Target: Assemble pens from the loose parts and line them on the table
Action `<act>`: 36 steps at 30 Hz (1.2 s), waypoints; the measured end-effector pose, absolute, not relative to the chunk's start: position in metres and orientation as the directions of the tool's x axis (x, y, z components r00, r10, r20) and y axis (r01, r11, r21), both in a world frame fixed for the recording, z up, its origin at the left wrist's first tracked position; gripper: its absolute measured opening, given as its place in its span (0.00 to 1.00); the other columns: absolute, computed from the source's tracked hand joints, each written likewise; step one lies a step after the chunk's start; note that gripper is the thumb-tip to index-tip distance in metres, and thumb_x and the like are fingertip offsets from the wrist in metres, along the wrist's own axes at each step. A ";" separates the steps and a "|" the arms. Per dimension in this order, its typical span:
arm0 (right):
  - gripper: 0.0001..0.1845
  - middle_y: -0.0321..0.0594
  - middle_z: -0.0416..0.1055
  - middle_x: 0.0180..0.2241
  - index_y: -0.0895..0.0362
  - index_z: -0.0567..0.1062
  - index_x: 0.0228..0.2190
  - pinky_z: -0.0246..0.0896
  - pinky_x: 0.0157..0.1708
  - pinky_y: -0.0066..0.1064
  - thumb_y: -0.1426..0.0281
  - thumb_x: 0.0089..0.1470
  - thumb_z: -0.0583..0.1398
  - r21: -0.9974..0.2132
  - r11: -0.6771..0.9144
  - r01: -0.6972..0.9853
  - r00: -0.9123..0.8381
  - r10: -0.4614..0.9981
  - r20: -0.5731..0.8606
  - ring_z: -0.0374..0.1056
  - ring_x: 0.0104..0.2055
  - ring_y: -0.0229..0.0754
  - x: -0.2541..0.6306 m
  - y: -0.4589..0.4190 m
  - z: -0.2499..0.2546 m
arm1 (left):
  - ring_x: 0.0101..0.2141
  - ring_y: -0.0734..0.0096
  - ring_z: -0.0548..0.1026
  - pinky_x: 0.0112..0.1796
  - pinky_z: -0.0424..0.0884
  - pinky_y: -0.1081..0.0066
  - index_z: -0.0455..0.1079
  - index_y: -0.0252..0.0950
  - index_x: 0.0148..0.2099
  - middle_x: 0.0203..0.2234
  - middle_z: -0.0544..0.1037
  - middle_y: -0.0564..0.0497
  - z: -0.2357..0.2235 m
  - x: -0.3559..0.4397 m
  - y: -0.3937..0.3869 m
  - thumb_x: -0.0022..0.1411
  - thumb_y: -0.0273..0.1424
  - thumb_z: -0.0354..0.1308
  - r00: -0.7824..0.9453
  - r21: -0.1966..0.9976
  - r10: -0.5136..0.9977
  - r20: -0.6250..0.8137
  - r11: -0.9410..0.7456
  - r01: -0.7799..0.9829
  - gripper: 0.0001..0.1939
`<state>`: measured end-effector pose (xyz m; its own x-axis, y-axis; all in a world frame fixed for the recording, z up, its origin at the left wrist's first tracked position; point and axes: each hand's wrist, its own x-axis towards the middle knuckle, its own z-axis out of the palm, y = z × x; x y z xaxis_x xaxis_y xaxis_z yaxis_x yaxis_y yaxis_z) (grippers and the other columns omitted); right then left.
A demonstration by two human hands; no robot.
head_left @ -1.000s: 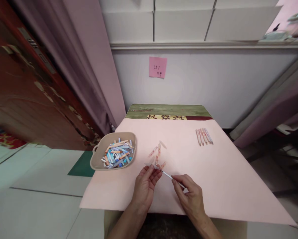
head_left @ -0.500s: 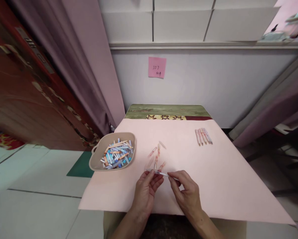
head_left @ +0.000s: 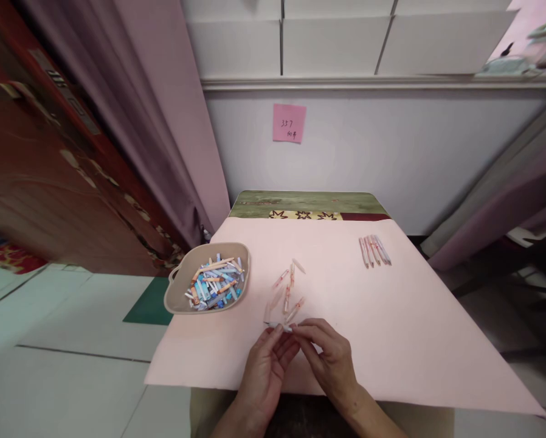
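My left hand (head_left: 264,368) pinches a slim, pale pen (head_left: 280,327) between thumb and fingers, low over the front of the table. The fingertips of my right hand (head_left: 330,353) close on the pen's right end, close against the left fingers. Fingers partly cover the pen, so its full length is hidden. Just beyond my hands lie several loose clear and pinkish pen parts (head_left: 287,297), scattered at different angles. Farther right, several pens (head_left: 375,251) lie side by side in a row.
A beige basket (head_left: 173,304) filled with blue, white and orange pen pieces stands at the table's left edge. Pink paper (head_left: 414,340) covers the table. A pink note (head_left: 289,123) is stuck on the wall behind, and a curtain (head_left: 182,134) hangs at left.
My right hand has moved left, toward my left hand. The thin white length that showed between the hands is now out of sight, and both hands are slightly lower.
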<state>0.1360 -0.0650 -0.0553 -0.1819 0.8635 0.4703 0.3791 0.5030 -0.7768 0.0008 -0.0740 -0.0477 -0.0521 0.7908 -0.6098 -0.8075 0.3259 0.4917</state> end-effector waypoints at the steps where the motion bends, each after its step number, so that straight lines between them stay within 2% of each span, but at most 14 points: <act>1: 0.12 0.42 0.75 0.38 0.50 0.77 0.43 0.69 0.38 0.30 0.72 0.58 0.58 -0.788 0.497 0.364 -0.191 0.868 0.459 0.72 0.39 0.41 0.138 -0.062 -0.055 | 0.33 0.63 0.80 0.38 0.78 0.65 0.71 0.31 0.33 0.31 0.81 0.43 -0.048 -0.001 -0.075 0.51 0.22 0.66 -0.062 0.502 0.791 -0.608 0.324 -0.802 0.07; 4: 0.17 0.43 0.74 0.40 0.52 0.72 0.50 0.70 0.38 0.32 0.69 0.61 0.54 -0.842 0.425 0.332 -0.115 0.904 0.411 0.72 0.38 0.41 0.144 -0.050 -0.058 | 0.33 0.62 0.80 0.37 0.78 0.65 0.71 0.31 0.35 0.32 0.81 0.41 -0.046 -0.012 -0.080 0.54 0.22 0.63 -0.117 0.548 0.777 -0.618 0.319 -0.774 0.05; 6: 0.17 0.45 0.73 0.42 0.53 0.72 0.50 0.69 0.41 0.35 0.70 0.62 0.52 -0.821 0.398 0.410 -0.082 0.912 0.401 0.71 0.42 0.43 0.143 -0.040 -0.064 | 0.32 0.62 0.80 0.36 0.78 0.66 0.70 0.31 0.35 0.33 0.81 0.40 -0.042 -0.020 -0.083 0.56 0.21 0.61 -0.170 0.578 0.763 -0.624 0.304 -0.757 0.03; 7: 0.17 0.46 0.73 0.44 0.53 0.73 0.49 0.67 0.44 0.37 0.70 0.61 0.53 -0.775 0.416 0.477 -0.121 0.904 0.411 0.69 0.45 0.45 0.139 -0.035 -0.069 | 0.32 0.63 0.80 0.35 0.79 0.66 0.70 0.31 0.35 0.33 0.81 0.40 -0.040 -0.024 -0.083 0.57 0.21 0.59 -0.192 0.590 0.759 -0.622 0.293 -0.753 0.03; 9: 0.17 0.47 0.71 0.49 0.52 0.73 0.50 0.62 0.51 0.44 0.70 0.58 0.57 -0.626 0.523 0.579 -0.307 0.851 0.426 0.65 0.51 0.50 0.127 -0.026 -0.078 | 0.31 0.64 0.81 0.34 0.79 0.67 0.70 0.31 0.35 0.33 0.81 0.40 -0.036 -0.029 -0.084 0.58 0.20 0.58 -0.220 0.608 0.765 -0.605 0.266 -0.748 0.03; 12: 0.17 0.42 0.68 0.54 0.48 0.74 0.48 0.48 0.59 0.50 0.68 0.56 0.60 -0.448 0.692 0.566 -0.566 0.721 0.399 0.59 0.57 0.51 0.100 -0.018 -0.094 | 0.33 0.62 0.81 0.33 0.79 0.67 0.70 0.32 0.37 0.34 0.81 0.42 -0.031 -0.030 -0.084 0.57 0.21 0.58 -0.220 0.624 0.798 -0.562 0.235 -0.745 0.04; 14: 0.12 0.40 0.69 0.53 0.48 0.75 0.44 0.42 0.62 0.49 0.68 0.56 0.60 -0.383 0.736 0.558 -0.635 0.676 0.374 0.57 0.59 0.49 0.085 -0.015 -0.102 | 0.34 0.62 0.81 0.34 0.79 0.67 0.70 0.32 0.38 0.33 0.81 0.42 -0.031 -0.029 -0.084 0.57 0.21 0.59 -0.212 0.627 0.809 -0.549 0.231 -0.744 0.05; 17: 0.06 0.39 0.72 0.49 0.51 0.76 0.38 0.38 0.63 0.48 0.68 0.59 0.58 -0.316 0.744 0.588 -0.652 0.668 0.359 0.57 0.59 0.46 0.078 -0.007 -0.106 | 0.33 0.62 0.81 0.34 0.79 0.67 0.70 0.31 0.38 0.34 0.81 0.41 -0.034 -0.029 -0.084 0.56 0.21 0.60 -0.210 0.626 0.804 -0.555 0.238 -0.743 0.06; 22: 0.05 0.40 0.72 0.48 0.52 0.75 0.36 0.39 0.63 0.49 0.67 0.58 0.59 -0.257 0.789 0.559 -0.686 0.614 0.392 0.58 0.59 0.48 0.095 0.007 -0.104 | 0.31 0.65 0.80 0.35 0.79 0.66 0.69 0.30 0.37 0.33 0.81 0.41 -0.042 -0.030 -0.081 0.57 0.21 0.59 -0.204 0.622 0.798 -0.567 0.253 -0.741 0.05; 28: 0.09 0.46 0.71 0.50 0.56 0.74 0.40 0.45 0.61 0.48 0.76 0.57 0.57 -0.208 0.789 0.578 -0.657 0.602 0.454 0.58 0.58 0.49 0.113 0.022 -0.106 | 0.32 0.65 0.80 0.37 0.78 0.65 0.69 0.30 0.37 0.34 0.81 0.39 -0.052 -0.030 -0.076 0.59 0.21 0.58 -0.193 0.633 0.802 -0.566 0.273 -0.724 0.03; 32: 0.14 0.49 0.71 0.49 0.57 0.74 0.42 0.52 0.57 0.48 0.79 0.55 0.56 -0.257 0.765 0.590 -0.616 0.633 0.470 0.60 0.57 0.49 0.118 0.026 -0.107 | 0.32 0.64 0.80 0.37 0.78 0.65 0.69 0.29 0.37 0.34 0.81 0.38 -0.051 -0.029 -0.067 0.59 0.21 0.57 -0.195 0.631 0.799 -0.570 0.273 -0.726 0.02; 36: 0.15 0.47 0.71 0.50 0.54 0.73 0.45 0.54 0.57 0.48 0.75 0.56 0.56 -0.360 0.737 0.572 -0.523 0.665 0.533 0.63 0.55 0.48 0.125 0.019 -0.107 | 0.32 0.64 0.80 0.36 0.78 0.66 0.69 0.30 0.36 0.33 0.81 0.38 -0.049 -0.027 -0.057 0.58 0.20 0.58 -0.159 0.582 0.785 -0.599 0.290 -0.760 0.02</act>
<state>0.1246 0.0191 -0.1067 -0.5227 0.6652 0.5332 0.5718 0.7375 -0.3595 -0.0271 -0.0570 -0.0493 -0.1587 0.7851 -0.5986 -0.7596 0.2902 0.5820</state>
